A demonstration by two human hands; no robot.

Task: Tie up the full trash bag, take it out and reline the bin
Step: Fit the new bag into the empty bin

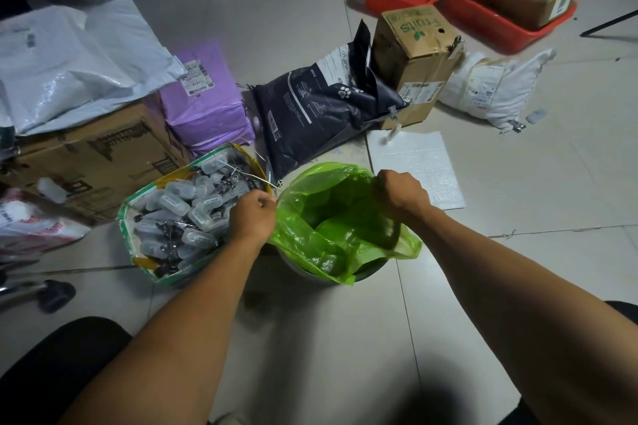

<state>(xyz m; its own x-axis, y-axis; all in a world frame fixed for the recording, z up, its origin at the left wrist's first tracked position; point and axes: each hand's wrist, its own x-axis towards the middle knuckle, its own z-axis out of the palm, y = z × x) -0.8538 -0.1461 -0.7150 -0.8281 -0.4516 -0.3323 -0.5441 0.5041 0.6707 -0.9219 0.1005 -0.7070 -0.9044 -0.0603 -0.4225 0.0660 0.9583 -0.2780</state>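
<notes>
The fingers of the left hand pinch the left edge of the green trash bag, and the right hand grasps its far right edge in a closed fist. The bag mouth is held open over the bin, which stands on the tiled floor. Just left of it stands an open box of small plastic items.

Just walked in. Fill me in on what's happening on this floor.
A person is fitting a green trash bag into a bin. The left hand and right hand each grip the bag's rim on opposite sides, holding its mouth open. The liner looks empty and its edges are only partly draped over the bin.
</notes>
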